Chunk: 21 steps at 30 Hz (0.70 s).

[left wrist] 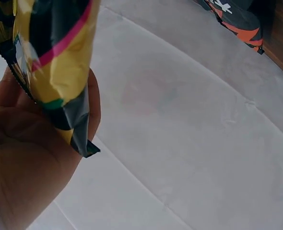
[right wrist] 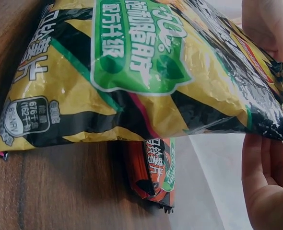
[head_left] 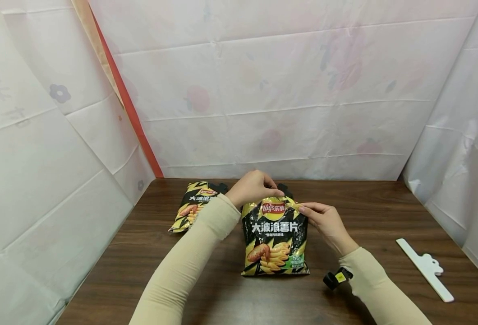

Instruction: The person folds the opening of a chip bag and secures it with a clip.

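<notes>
A black and yellow Lay's chip bag (head_left: 275, 243) stands upright on the table in the middle of the head view, its printed front facing me. My left hand (head_left: 252, 188) reaches over from the left and pinches its top edge. At the top right corner, my right hand (head_left: 327, 225) grips the bag between thumb and fingers. Between the hands the yellow top edge looks bent or folded; whether it is torn I cannot tell. In the right wrist view the bag's lower front (right wrist: 141, 72) looks puffed, with the right hand (right wrist: 271, 187) at its upper corner.
Another black and yellow chip bag (head_left: 190, 206) leans at the back left, a dark thing partly hidden behind it. An orange and black bag (right wrist: 153, 172) shows behind the held bag. A white sealing clip (head_left: 425, 270) lies at right on the brown wooden table (head_left: 141, 280).
</notes>
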Available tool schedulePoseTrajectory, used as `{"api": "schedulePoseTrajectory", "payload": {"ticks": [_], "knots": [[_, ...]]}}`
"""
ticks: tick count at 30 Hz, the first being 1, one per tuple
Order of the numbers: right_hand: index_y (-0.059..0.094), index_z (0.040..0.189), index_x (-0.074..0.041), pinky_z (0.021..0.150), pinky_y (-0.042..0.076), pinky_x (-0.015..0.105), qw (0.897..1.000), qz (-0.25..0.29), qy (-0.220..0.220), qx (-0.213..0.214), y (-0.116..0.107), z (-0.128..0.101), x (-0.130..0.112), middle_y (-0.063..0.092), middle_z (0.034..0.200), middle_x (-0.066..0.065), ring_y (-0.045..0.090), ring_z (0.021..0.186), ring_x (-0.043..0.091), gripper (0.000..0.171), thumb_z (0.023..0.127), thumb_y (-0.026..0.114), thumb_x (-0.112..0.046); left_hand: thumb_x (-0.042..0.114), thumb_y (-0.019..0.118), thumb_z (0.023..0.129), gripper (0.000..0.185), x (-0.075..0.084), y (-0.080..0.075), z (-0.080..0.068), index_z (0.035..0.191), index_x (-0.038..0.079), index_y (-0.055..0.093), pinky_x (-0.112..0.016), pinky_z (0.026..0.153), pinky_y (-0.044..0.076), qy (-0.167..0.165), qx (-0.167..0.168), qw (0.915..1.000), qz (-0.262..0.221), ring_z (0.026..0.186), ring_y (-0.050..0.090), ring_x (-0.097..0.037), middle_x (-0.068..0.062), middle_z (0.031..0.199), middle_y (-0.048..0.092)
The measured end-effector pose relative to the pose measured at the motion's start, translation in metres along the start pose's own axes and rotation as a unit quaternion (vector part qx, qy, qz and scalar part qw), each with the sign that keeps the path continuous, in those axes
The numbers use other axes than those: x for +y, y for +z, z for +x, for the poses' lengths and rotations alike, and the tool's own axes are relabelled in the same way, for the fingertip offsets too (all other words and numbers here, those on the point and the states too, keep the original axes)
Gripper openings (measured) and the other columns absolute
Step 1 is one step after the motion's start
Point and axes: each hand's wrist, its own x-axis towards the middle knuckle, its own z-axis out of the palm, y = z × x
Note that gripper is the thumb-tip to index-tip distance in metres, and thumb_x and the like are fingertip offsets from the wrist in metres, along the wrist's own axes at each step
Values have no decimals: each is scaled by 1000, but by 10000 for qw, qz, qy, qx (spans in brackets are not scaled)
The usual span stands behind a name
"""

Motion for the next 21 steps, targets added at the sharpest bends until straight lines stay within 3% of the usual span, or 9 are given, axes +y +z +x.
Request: {"api": "schedulePoseTrajectory", "payload": {"ticks": [4,11,21], "knots": [[77,98,-20,82,56,21,10000,9,-1,-3,0,0,0,73,98,-12,68,95,3,12,94,67,-16,38,72,89,22,1,0,0,92,18,80,-25,52,40,-3,-104,9999,-103,50,46,-10,3,82,73],[78,97,-21,82,56,21,10000,-11,-44,-23,-1,1,1,73,97,-12,68,95,3,12,94,67,-16,31,71,91,13,0,1,-1,90,21,79,-25,55,41,-21,-67,9999,-123,53,48,-10,3,95,74],[78,98,-18,81,56,22,9993,-331,-50,139,-1,0,0,73,95,-13,67,92,3,10,92,70,-18,25,70,92,14,-1,4,0,97,16,79,-25,58,40,-20,-28,10000,-74,57,50,-11,-1,97,75]]}}
